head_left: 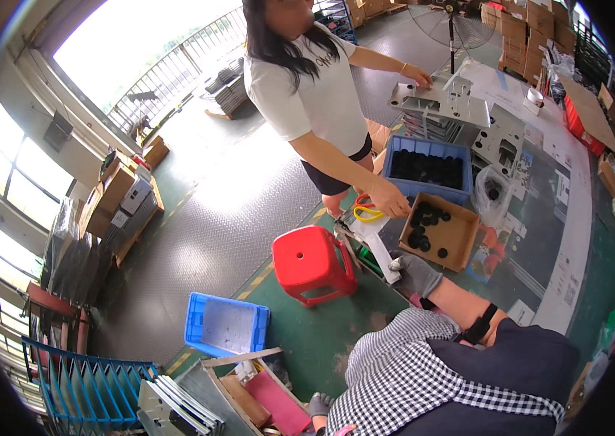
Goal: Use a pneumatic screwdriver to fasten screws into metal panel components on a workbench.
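Note:
My right hand (pixel 421 277), in a grey glove, reaches to the edge of the table. Its fingers are closed on the lower end of a white flat strip (pixel 380 251). Just beyond it lies a shallow cardboard box (pixel 460 251) with several black round parts (pixel 423 221) inside. My left hand (pixel 320 405), also gloved in grey, is low down beside an open drawer (pixel 278 400). Its fingers show only in part, slightly bent and apart, with nothing seen in them. A checked apron (pixel 402 363) covers my front.
A co-worker (pixel 314 94) stands across the table, one hand (pixel 389 198) by the cardboard box, the other on stacked metal plates (pixel 442 102). A blue crate (pixel 431 190) holds black parts. Yellow-handled scissors (pixel 367 214), a red stool (pixel 307 254) and a blue bin (pixel 260 323) are near.

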### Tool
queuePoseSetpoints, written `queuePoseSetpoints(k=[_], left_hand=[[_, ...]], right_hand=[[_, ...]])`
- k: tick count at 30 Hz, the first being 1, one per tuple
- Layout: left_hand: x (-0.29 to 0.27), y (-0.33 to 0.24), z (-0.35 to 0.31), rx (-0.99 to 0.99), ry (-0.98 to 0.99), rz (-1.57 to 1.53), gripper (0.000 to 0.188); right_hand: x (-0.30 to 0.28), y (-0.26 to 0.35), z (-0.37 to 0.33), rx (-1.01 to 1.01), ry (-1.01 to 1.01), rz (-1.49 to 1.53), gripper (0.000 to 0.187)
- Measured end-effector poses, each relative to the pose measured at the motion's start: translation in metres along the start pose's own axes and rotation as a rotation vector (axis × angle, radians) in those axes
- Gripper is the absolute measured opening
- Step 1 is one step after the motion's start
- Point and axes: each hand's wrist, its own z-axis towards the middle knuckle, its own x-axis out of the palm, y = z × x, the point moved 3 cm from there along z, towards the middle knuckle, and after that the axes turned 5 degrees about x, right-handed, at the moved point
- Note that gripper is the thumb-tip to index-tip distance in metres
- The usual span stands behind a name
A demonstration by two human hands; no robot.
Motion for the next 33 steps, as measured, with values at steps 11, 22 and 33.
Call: queuePoseSetpoints(k=[11,22,33], left_hand=[[-0.018,-0.018,0.175,0.109,0.519,0.024,0.009],[-0.022,-0.041,0.157,0.154,0.475,0.058,0.009],[-0.038,-0.039,0.139,0.184,0.41,0.047,0.01]], right_hand=[[-0.003,0.011,-0.013,0.04,-0.166,0.109,0.016],[-0.017,-0.014,-0.002,0.114,-0.18,0.128,0.023],[-0.019,-0.034,0.003,0.15,-0.133,0.051,0.015]])
